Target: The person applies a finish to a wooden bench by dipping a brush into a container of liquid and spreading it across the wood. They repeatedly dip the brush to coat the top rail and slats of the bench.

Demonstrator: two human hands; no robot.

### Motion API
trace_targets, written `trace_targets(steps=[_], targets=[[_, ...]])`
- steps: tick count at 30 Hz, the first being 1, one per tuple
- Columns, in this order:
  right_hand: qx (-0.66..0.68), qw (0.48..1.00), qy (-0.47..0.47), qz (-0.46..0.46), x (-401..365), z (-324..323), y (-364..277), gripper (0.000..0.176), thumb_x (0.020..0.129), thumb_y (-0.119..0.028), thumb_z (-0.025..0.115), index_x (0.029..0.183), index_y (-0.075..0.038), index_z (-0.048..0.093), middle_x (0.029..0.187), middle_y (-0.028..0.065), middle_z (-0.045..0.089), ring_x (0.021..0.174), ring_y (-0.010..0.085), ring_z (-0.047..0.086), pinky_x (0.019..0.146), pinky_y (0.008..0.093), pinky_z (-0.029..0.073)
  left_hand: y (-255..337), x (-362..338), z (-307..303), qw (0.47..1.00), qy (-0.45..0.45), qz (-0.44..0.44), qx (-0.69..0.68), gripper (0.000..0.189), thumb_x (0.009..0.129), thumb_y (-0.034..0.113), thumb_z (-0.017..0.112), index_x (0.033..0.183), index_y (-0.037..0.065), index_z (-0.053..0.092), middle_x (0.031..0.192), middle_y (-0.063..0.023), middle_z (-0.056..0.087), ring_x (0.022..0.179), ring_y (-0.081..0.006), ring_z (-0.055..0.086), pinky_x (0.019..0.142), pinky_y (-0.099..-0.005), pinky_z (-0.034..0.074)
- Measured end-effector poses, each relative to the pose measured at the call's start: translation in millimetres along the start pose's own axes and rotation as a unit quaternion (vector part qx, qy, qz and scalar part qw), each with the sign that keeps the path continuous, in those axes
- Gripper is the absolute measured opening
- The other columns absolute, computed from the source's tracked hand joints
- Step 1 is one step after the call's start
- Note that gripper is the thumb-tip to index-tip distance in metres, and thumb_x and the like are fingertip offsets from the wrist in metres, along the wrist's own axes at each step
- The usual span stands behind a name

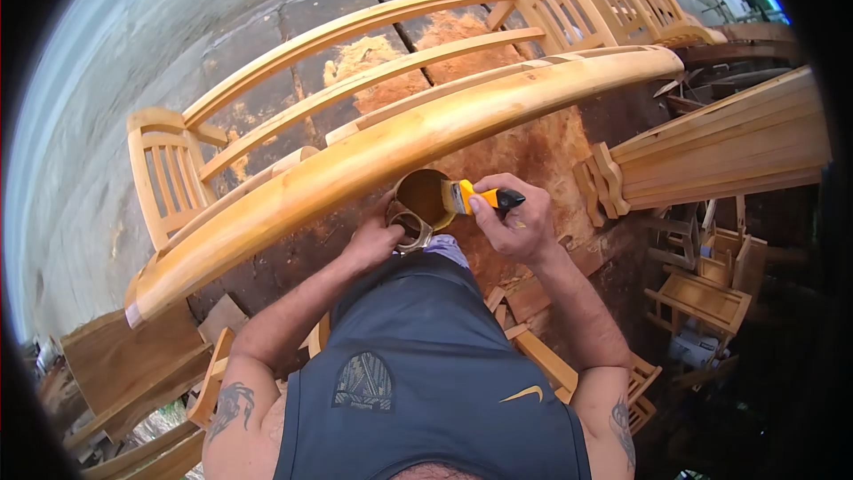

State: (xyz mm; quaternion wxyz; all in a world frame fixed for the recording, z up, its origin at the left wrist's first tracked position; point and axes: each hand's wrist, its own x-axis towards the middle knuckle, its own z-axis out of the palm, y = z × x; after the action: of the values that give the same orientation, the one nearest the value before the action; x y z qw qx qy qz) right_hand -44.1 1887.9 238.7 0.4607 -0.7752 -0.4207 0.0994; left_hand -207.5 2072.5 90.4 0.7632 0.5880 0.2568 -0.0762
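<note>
My left hand [375,236] is closed round the handle of a round can [423,199] with brownish liquid in it. In my right hand [515,220] is a paintbrush [478,199] with a yellow and black handle, its bristles at the can's right rim. Just beyond the can, a long, smooth, light-wood beam [391,142] runs across the view, part of a wooden bench frame with rails [355,28] and slatted ends [169,169]. Neither hand touches the beam as far as I can see.
Stacked wooden boards [720,147] lie at the right. More slatted wooden pieces [657,4] stand at the upper right, small wooden furniture [702,302] at the lower right. Brown panels [133,360] are at the lower left. Sawdust [373,67] covers parts of the floor.
</note>
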Motion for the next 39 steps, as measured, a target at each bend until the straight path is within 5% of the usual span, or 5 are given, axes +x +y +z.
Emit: trace_targets(steps=[7,14,19,25,39], targets=[[-0.155,0.985,-0.076,-0.024,-23,71,31,0.018,0.088,-0.018,0.075,0.102,-0.007,0.071,0.086,0.0137,0.073,0.075,0.0336,0.072,0.069,0.0408,0.058,9,-21,-3,0.999,-0.031,0.031,0.003,0.070,0.078,-0.005,0.055,0.147,-0.005,0.045,0.129,-0.0191,0.065,0.115,-0.0252,0.065,0.095,-0.0354,0.058],[0.042,0.990,0.046,0.124,-47,45,-7,0.014,0.091,-0.008,0.075,0.102,-0.001,0.073,0.070,0.0016,0.068,0.063,0.0027,0.059,0.057,0.0213,0.047,14,-39,-15,0.998,-0.067,-0.007,-0.004,0.077,0.081,-0.005,0.052,0.155,-0.005,0.031,0.135,-0.0188,0.059,0.117,-0.0251,0.064,0.095,-0.0340,0.057],[0.117,0.967,0.165,0.154,-79,37,-1,0.013,0.088,-0.009,0.075,0.097,0.000,0.073,0.068,0.0015,0.065,0.062,0.0050,0.057,0.055,0.0260,0.046,29,-54,-16,0.991,-0.092,-0.056,-0.086,0.061,0.081,-0.004,0.047,0.142,-0.004,0.045,0.117,-0.0160,0.066,0.103,-0.0262,0.071,0.085,-0.0362,0.061],[0.082,0.969,0.163,0.165,-99,23,0,0.017,0.091,-0.016,0.074,0.100,-0.002,0.072,0.072,0.0020,0.066,0.066,0.0066,0.057,0.060,0.0283,0.047,20,-47,-24,0.992,-0.112,-0.060,-0.008,0.044,0.082,-0.002,0.043,0.123,-0.009,0.054,0.108,-0.0197,0.068,0.090,-0.0311,0.075,0.085,-0.0420,0.064],[0.170,0.926,0.310,0.135,-125,3,14,0.014,0.092,-0.016,0.071,0.096,-0.003,0.072,0.073,0.0035,0.070,0.067,0.0087,0.064,0.062,0.0275,0.050,25,-26,21,0.990,-0.131,-0.050,0.018,0.050,0.079,0.003,0.042,0.128,-0.002,0.052,0.105,-0.0192,0.070,0.085,-0.0301,0.074,0.076,-0.0411,0.061]])
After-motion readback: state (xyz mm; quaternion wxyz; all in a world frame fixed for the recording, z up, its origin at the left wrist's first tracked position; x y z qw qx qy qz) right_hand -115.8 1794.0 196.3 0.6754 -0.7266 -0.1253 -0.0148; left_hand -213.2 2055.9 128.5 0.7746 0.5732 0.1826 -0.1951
